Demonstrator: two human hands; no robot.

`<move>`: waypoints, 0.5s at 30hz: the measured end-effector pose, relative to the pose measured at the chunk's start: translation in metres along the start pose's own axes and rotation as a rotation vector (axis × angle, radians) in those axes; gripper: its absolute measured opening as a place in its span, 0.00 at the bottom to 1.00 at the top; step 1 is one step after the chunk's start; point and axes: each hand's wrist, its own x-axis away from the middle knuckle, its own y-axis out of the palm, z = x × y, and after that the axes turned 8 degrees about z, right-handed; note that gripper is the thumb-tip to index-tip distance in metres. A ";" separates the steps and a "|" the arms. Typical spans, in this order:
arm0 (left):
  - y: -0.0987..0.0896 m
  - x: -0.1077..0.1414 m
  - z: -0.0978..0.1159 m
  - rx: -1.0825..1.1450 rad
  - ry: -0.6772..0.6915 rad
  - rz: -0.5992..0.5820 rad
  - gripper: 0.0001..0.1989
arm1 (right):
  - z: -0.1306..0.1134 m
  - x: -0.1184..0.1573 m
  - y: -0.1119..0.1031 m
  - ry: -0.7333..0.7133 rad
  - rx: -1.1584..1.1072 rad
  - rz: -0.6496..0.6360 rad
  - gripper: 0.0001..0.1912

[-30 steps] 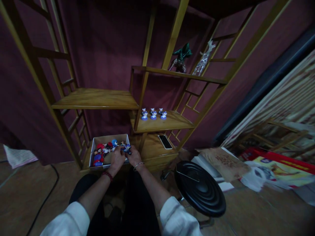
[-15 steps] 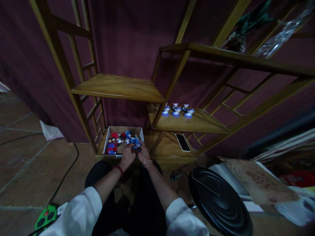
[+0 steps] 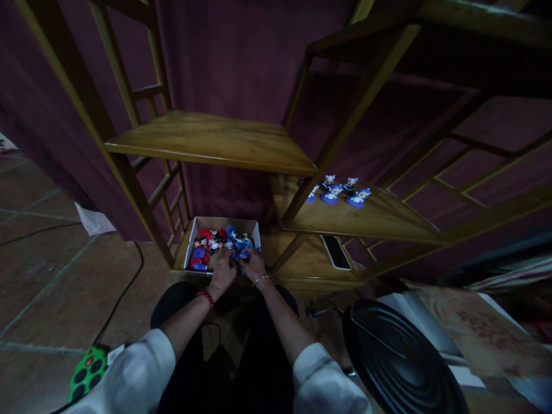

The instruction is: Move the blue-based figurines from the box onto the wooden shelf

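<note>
My left hand and my right hand meet over the near right edge of an open cardboard box. Between them they grip a small blue figurine, its lower part covered by my fingers. Several figurines and pieces lie in the box: red ones at the back left, a blue round one at the back, purple-blue bases at the left. On the shelf to the right stand several figurines, such as a purple-and-white one with a dark one behind.
The wooden rack has a higher shelf above the box and a right shelf. A phone lies on the lowest board. A black ribbed seat stands at the right, a green power strip at the left on the floor.
The view has shifted closer to the rack, so the shelves appear larger. My hands stay together at the box, and the blue figurine has turned within my fingers.
</note>
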 end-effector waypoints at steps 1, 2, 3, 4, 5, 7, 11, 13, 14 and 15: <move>0.002 -0.001 -0.005 -0.003 0.006 0.005 0.20 | -0.001 -0.002 0.001 0.001 0.018 -0.015 0.13; 0.003 -0.002 -0.010 -0.004 0.009 0.003 0.20 | -0.001 -0.004 0.003 0.001 0.034 -0.030 0.13; 0.004 -0.004 -0.015 -0.006 0.005 -0.004 0.20 | -0.002 -0.005 0.005 0.001 0.045 -0.046 0.13; 0.005 -0.005 -0.020 -0.008 -0.006 -0.017 0.20 | -0.004 -0.006 0.006 0.002 0.051 -0.066 0.13; 0.006 -0.007 -0.024 -0.008 -0.019 -0.031 0.20 | -0.005 -0.008 0.008 0.001 0.052 -0.087 0.13; 0.006 -0.010 -0.030 -0.007 -0.043 -0.067 0.21 | -0.007 -0.010 0.012 -0.005 0.048 -0.124 0.13; 0.003 -0.017 -0.036 -0.031 -0.067 -0.150 0.21 | -0.008 -0.015 0.021 -0.039 0.030 -0.162 0.12; 0.002 -0.020 -0.037 -0.058 -0.079 -0.195 0.22 | -0.007 -0.017 0.025 -0.061 0.022 -0.171 0.11; 0.001 -0.021 -0.037 -0.072 -0.083 -0.214 0.22 | -0.006 -0.018 0.027 -0.072 0.019 -0.173 0.11; 0.001 -0.021 -0.038 -0.082 -0.086 -0.230 0.22 | -0.004 -0.019 0.028 -0.083 0.016 -0.172 0.11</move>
